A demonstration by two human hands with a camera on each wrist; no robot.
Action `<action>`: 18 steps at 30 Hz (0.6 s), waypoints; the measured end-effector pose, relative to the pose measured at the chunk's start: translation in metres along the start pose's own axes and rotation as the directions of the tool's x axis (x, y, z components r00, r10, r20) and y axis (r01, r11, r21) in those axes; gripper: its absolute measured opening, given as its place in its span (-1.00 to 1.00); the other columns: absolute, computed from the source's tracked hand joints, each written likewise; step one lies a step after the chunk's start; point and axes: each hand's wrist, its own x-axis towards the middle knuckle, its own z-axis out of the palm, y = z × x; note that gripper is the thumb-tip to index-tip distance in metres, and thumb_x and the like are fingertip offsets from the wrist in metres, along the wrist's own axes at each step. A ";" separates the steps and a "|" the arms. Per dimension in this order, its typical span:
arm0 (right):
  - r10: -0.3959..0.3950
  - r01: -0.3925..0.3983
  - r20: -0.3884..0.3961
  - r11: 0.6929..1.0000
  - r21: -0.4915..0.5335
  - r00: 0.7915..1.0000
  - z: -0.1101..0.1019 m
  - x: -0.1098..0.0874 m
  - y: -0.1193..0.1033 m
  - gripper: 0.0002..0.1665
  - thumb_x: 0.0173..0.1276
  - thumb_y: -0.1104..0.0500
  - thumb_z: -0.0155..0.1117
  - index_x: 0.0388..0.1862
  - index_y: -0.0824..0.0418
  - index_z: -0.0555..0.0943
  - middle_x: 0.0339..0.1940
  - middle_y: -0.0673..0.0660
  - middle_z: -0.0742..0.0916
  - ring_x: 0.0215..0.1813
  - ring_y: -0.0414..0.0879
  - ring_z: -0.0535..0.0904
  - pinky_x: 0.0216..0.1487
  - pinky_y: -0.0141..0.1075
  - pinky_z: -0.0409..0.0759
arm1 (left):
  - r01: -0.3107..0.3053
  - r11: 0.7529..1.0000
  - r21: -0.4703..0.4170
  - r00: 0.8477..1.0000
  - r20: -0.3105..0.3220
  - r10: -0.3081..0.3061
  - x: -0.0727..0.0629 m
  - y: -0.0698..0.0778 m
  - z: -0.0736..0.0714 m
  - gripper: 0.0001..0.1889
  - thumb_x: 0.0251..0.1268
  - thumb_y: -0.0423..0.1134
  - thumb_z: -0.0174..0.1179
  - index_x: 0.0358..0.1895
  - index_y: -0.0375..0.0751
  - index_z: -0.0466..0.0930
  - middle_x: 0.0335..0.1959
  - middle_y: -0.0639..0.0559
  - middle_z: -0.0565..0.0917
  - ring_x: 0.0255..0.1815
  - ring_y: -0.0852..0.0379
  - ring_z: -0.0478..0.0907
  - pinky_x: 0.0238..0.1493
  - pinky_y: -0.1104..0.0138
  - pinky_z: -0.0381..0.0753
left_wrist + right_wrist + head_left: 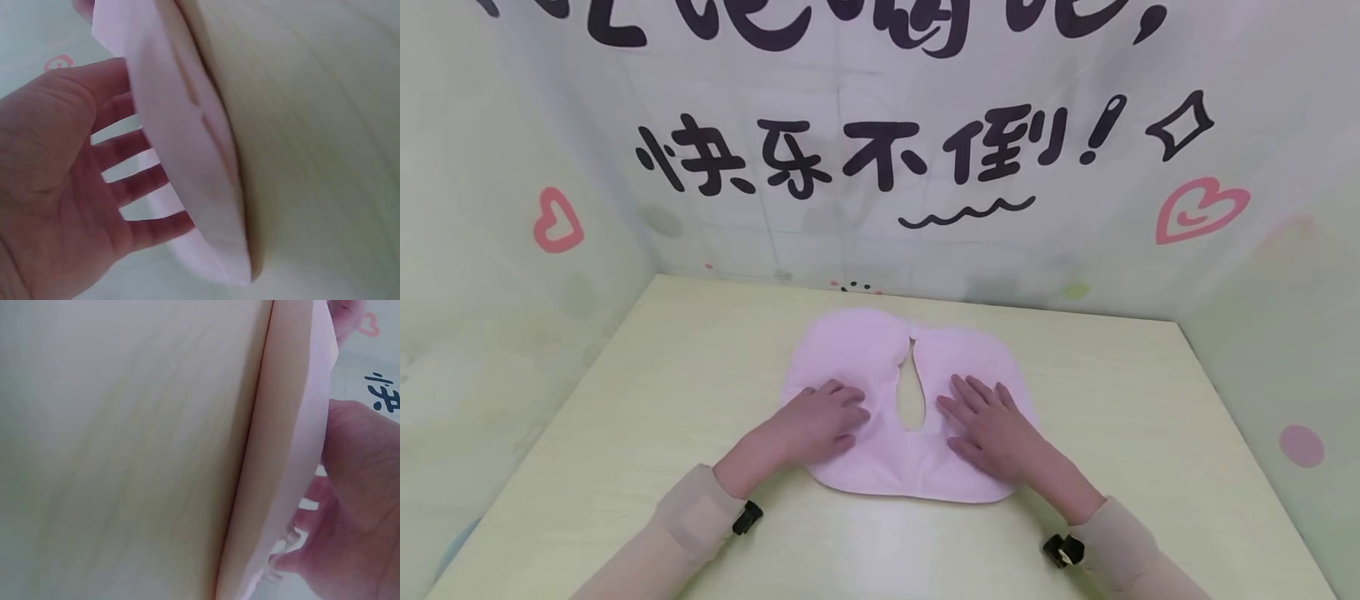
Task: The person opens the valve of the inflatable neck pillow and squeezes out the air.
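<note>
A pink cushion (910, 467) lies flat on the table, with rounded corners and a long teardrop-shaped opening in its middle. Above this opening the two rounded halves meet at a narrow notch in the far edge. My left hand (820, 423) rests on the left half, fingers spread and slightly bent. On the right half lies my right hand (996, 429), its fingers spread toward the opening. In the left wrist view, the cushion's near edge (181, 125) hides the fingertips. The right wrist view shows the thick pink side (275, 450) standing up from the tabletop.
The pale wood-grain table (700, 375) is bounded by a printed fabric backdrop (820, 242) behind and at both sides. Black lettering and pink hearts decorate it. A small black device (1063, 550) sits at each sleeve cuff.
</note>
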 end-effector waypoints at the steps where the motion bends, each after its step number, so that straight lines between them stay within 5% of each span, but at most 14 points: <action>1: -0.022 0.022 -0.024 1.000 -0.015 0.999 -0.002 -0.001 -0.002 -0.32 0.55 -0.03 0.19 0.54 0.20 0.39 0.60 0.36 0.28 0.59 0.32 0.15 0.46 0.38 0.08 | -0.019 0.999 0.027 0.999 -0.028 0.020 0.000 0.001 0.000 -0.73 0.42 -0.20 0.30 0.12 -0.07 0.71 0.25 -0.09 0.60 0.28 -0.15 0.46 0.08 -0.08 0.58; 7: -0.220 0.206 -0.117 0.972 -0.116 0.969 -0.010 -0.019 -0.022 -0.37 0.48 0.01 0.28 0.46 0.18 0.48 0.52 0.27 0.45 0.49 0.21 0.36 0.39 0.21 0.36 | -0.193 0.971 0.143 0.963 -0.160 0.215 -0.008 0.020 -0.006 -0.87 0.41 -0.21 0.29 -0.04 0.00 0.71 0.06 0.02 0.68 0.10 -0.01 0.59 -0.07 0.12 0.65; 13: -0.369 0.339 -0.168 0.923 -0.181 0.914 -0.001 -0.039 -0.038 -0.37 0.49 -0.06 0.28 0.45 0.13 0.48 0.49 0.13 0.51 0.47 0.07 0.41 0.34 0.11 0.44 | -0.283 0.945 0.165 0.946 -0.113 0.304 -0.016 0.041 -0.006 -0.73 0.36 -0.17 0.32 0.09 0.01 0.72 0.11 0.05 0.68 0.16 0.08 0.58 -0.02 0.20 0.63; 18: -0.380 0.357 -0.126 0.918 -0.172 0.916 0.010 -0.045 -0.046 -0.39 0.58 -0.14 0.14 0.47 0.12 0.49 0.53 0.11 0.46 0.53 0.03 0.35 0.39 0.11 0.39 | -0.274 0.950 0.152 0.958 -0.045 0.283 -0.018 0.046 0.002 -0.69 0.45 -0.12 0.25 0.19 0.06 0.69 0.19 0.09 0.65 0.23 0.13 0.55 0.05 0.21 0.61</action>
